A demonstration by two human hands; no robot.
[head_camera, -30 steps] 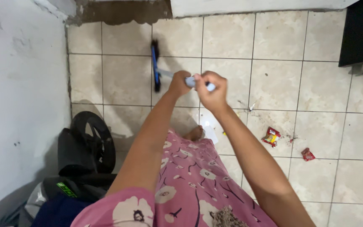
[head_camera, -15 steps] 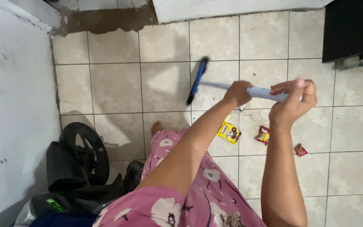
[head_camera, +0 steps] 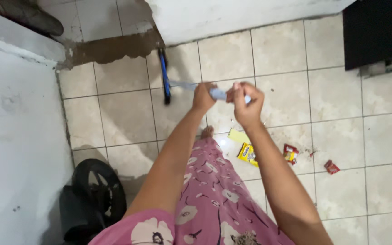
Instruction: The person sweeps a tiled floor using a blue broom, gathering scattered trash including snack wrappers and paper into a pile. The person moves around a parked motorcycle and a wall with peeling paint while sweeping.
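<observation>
A pink flowered dress (head_camera: 209,195) is filling the near foreground. Just beyond its hem, a yellow wrapper (head_camera: 247,154) and two red wrappers (head_camera: 290,153) are lying on the tiled floor (head_camera: 341,136). Above the wrappers, the right hand (head_camera: 247,104) and left hand (head_camera: 203,96) are both gripping the broom handle (head_camera: 218,94), fingers fully closed. Beyond the hands, the blue broom head (head_camera: 164,77) is resting near the wall (head_camera: 232,16).

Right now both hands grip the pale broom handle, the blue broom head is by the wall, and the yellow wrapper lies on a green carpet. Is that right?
Not quite. In the head view both hands, left hand and right hand, grip the broom handle, and the broom head is by the wall, but the yellow wrapper lies on a beige tiled floor, not on a green carpet.
</observation>
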